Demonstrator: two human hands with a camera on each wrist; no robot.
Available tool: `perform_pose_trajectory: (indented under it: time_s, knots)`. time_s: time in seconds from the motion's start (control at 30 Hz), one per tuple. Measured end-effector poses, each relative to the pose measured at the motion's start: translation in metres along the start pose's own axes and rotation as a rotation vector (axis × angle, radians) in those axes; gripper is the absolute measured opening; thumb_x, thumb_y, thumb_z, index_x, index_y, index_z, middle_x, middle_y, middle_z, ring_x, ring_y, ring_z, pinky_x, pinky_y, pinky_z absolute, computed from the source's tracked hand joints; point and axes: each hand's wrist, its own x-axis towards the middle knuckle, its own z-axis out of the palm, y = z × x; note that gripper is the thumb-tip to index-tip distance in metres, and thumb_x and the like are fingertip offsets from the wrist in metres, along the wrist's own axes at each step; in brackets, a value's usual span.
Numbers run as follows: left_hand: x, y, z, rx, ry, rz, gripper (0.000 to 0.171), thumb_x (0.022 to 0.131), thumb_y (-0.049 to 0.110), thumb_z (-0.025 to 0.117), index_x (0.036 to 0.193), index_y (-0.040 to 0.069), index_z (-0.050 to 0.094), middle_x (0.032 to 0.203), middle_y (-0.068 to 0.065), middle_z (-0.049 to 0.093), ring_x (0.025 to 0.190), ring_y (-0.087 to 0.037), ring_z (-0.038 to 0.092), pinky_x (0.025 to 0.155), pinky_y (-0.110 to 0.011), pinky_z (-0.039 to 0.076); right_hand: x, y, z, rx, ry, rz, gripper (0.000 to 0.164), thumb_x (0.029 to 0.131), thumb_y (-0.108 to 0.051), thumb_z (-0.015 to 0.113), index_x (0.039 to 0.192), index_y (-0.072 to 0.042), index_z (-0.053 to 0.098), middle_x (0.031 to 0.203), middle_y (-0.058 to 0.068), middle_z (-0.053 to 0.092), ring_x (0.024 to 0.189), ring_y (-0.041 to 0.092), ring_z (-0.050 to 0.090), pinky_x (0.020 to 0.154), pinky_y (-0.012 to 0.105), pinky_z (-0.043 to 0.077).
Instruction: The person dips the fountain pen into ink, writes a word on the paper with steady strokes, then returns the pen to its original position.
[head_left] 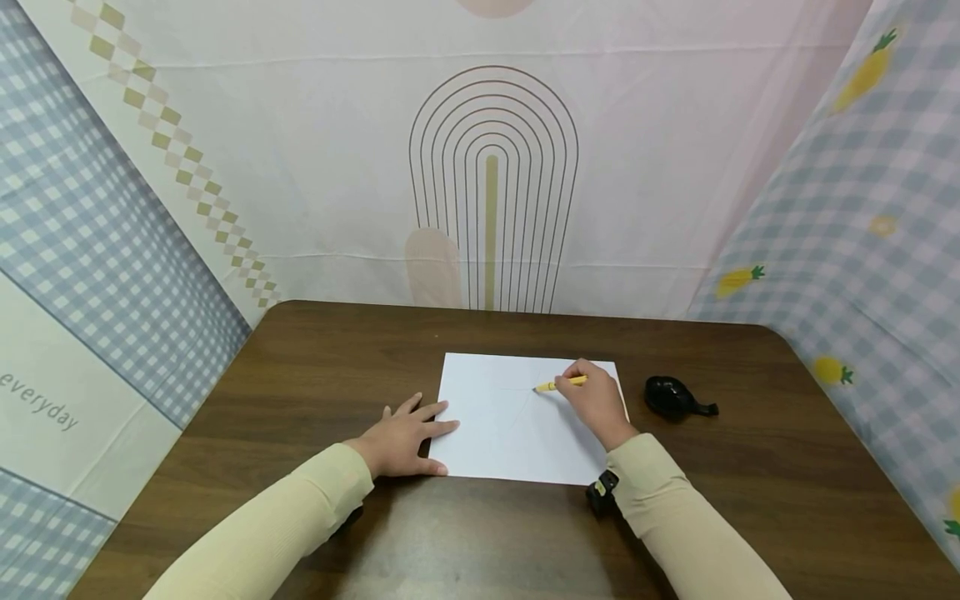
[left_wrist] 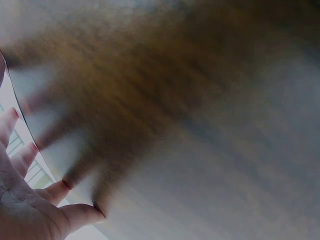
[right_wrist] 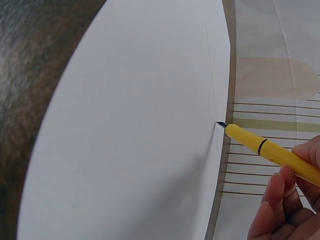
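Yellow pen (right_wrist: 272,149) pinched in right fingers (right_wrist: 273,196), nib (right_wrist: 221,124) on paper (head_left: 510,442); left fingers (head_left: 439,428) spread over paper's edge.

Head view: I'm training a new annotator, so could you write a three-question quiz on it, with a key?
1. Which hand holds the yellow pen?
2. True or false: the black object lies off the white paper.
3. Fill in: the fingers of the left hand reach over the paper's ___ edge, as the camera sees it.

Key:
1. The right hand.
2. True; it lies on the table.
3. Left.
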Motion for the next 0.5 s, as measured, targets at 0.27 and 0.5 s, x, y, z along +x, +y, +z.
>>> perform_pose_trajectory:
  time_s: [0.27,0.5]
  knots:
    - [-0.0004,0.0,-0.0012,-0.003,0.002,0.009,0.07,0.083,0.055,0.068,0.145,0.032,0.046,0.158,-0.002,0.028,0.145,-0.042,0.014,0.102,-0.074,0.02,-0.0012,-0.0021,-0.0009,-0.018,-0.009,-0.014,0.012,0.088,-0.019,0.065,0.086,-0.008,0.062,0.098,0.011,0.066,0.077,0.021,0.051,0.064,0.028,0.041]
    - [0.0001,0.0001,-0.0004,-0.002,0.004,0.009,0.07,0.082,0.055,0.069,0.145,0.032,0.047,0.157,-0.002,0.029,0.145,-0.042,0.015,0.102,-0.074,0.02,-0.0018,-0.0006,-0.0013,-0.043,-0.007,-0.013,0.011,0.088,-0.018,0.065,0.085,-0.008,0.061,0.094,0.01,0.066,0.074,0.02,0.051,0.063,0.027,0.04]
